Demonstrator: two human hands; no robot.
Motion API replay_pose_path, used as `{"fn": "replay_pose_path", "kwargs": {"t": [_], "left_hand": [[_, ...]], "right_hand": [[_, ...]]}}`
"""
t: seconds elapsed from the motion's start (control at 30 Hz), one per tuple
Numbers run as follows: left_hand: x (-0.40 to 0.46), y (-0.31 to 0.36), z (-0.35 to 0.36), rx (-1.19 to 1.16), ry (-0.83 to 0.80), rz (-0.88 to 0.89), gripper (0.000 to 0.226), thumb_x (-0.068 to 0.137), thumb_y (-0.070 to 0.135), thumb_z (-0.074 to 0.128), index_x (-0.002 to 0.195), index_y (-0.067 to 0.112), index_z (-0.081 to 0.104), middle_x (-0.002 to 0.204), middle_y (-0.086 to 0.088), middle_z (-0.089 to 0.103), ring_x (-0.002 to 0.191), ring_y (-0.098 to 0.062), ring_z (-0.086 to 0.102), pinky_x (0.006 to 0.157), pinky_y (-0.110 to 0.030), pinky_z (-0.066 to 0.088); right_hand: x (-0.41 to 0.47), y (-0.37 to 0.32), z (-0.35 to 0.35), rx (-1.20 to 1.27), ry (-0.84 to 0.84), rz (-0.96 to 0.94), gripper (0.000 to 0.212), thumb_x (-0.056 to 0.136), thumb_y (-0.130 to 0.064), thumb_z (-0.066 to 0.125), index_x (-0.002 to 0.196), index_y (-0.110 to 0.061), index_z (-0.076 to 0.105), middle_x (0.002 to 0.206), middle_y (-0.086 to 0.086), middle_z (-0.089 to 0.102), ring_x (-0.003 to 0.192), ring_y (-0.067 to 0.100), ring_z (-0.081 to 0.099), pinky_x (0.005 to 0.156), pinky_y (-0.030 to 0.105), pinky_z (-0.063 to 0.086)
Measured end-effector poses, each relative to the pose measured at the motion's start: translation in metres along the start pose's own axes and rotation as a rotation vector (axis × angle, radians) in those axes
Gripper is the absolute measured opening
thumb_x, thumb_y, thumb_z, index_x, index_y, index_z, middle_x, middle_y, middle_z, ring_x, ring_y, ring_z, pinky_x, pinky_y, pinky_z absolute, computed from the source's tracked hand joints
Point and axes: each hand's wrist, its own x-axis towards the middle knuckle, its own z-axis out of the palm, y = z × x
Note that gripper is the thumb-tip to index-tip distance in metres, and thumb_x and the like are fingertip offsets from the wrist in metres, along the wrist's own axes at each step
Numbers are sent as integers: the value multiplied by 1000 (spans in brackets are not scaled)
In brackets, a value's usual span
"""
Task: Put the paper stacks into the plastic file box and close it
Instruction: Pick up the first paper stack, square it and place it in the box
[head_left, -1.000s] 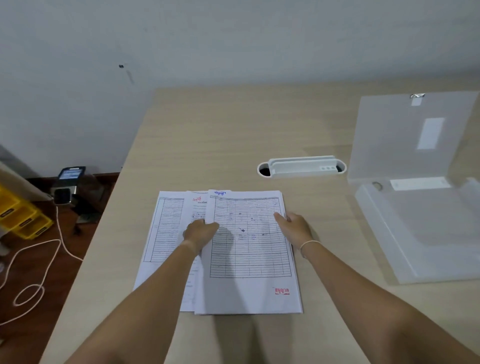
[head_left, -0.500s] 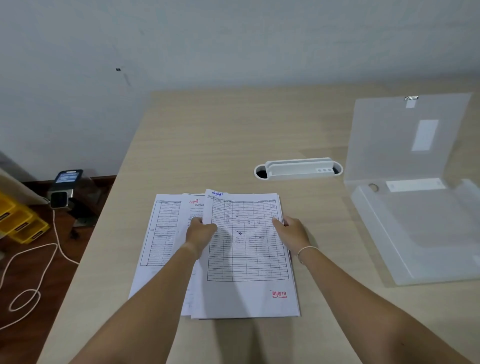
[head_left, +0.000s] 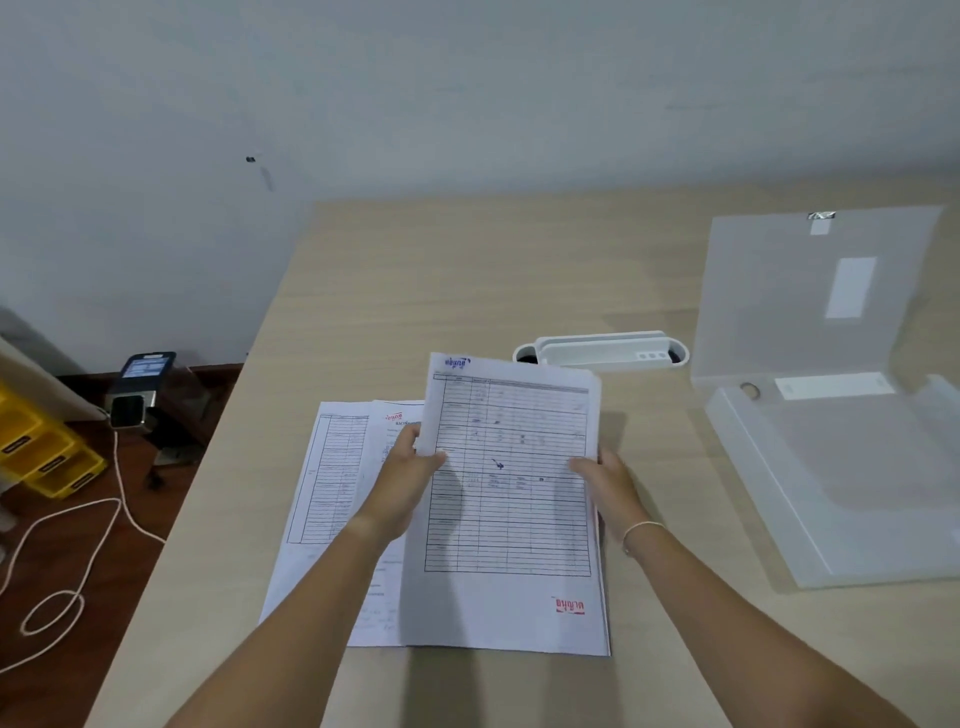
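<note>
From the head camera, the left hand (head_left: 410, 480) and the right hand (head_left: 605, 480) each grip a side edge of the top paper stack (head_left: 511, 499), thumbs on the printed face and fingers tucked beneath, so that its far end tilts up off the table (head_left: 519, 270) while its near edge seems to rest low, though I cannot tell whether it touches the surface. Two more paper stacks (head_left: 337, 488) lie flat just to the left, partly under the lifted one. The plastic file box (head_left: 857, 483) sits open well to the right, its lid (head_left: 810, 291) standing up at the far side and its tray showing no papers inside. A white desk grommet (head_left: 602, 353) lies just beyond the stack's far end. The stack looks light but floppy and loose-leaved; sheets could fan or slide apart, so a grip at mid-length on both long edges, squeezing the pile together, should keep it squared. It probably needs levelling before it will drop flat into the tray.
</note>
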Motion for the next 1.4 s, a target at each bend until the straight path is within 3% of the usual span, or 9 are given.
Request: {"fn": "replay_pose_path", "kwargs": {"t": [0.13,0.27,0.4,0.8,0.9,1.07,1.2,1.27,1.4], "left_hand": [[-16,29,5,-34,-5,173,26,89,9,51,107,28,54,112,-4,68,103,-24,66,88,-39,52],[-34,61,12,-96,6,358,30,81,14,51,98,38,60,100,9,72,97,-15,69,78,-29,57],[-46,58,21,-75,90,458,33,80,15,45,100,36,61,95,15,69,90,-5,66,70,-18,55],[-35,18,31,97,116,282,30,96,14,37,109,31,58,101,11,66,98,-14,62,62,-13,50],[-37,41,19,66,104,314,43,90,7,48,124,33,47,120,12,60,113,-19,58,75,-21,51],[-41,128,-18,578,341,736,95,79,25,66,144,50,2,159,11,5,148,-14,6,112,-33,17],[-48,156,-18,719,-166,431,44,79,22,71,110,48,54,105,15,65,93,-15,67,75,-20,49],[-51,148,-18,607,-187,343,7,83,18,68,81,24,69,75,5,74,71,-15,72,62,-20,52],[-60,136,-24,379,-184,364,13,85,19,65,75,16,73,74,-5,77,65,-21,74,52,-21,55]], "right_hand": [[-12,-27,-11,143,62,-81,25,80,4,46,96,-11,59,111,19,66,93,29,63,83,41,50],[-40,-60,-21,195,106,-410,37,83,3,44,89,-31,57,82,-17,71,75,2,67,56,16,52],[-65,-56,-22,223,146,-593,40,88,5,42,96,-32,53,90,-21,68,85,-3,64,69,17,54],[-53,3,-13,113,112,-397,43,89,9,33,92,-31,50,96,-6,63,82,-4,64,65,17,56],[-52,-9,-21,56,68,-423,46,89,8,33,95,-33,52,102,-6,65,97,11,63,74,22,55],[-51,-68,-50,-315,-29,-519,38,86,8,34,96,-24,52,87,-3,61,76,21,60,45,19,50],[-60,-115,-51,-682,-80,-727,39,79,13,36,90,-21,53,71,6,55,62,23,52,52,28,42],[-65,-126,-51,-782,-127,-764,37,80,12,36,98,-16,53,69,6,53,64,29,51,53,34,39],[-77,-137,-64,-742,-131,-843,39,81,4,41,95,-29,55,71,-9,55,61,24,51,56,35,41]]}}
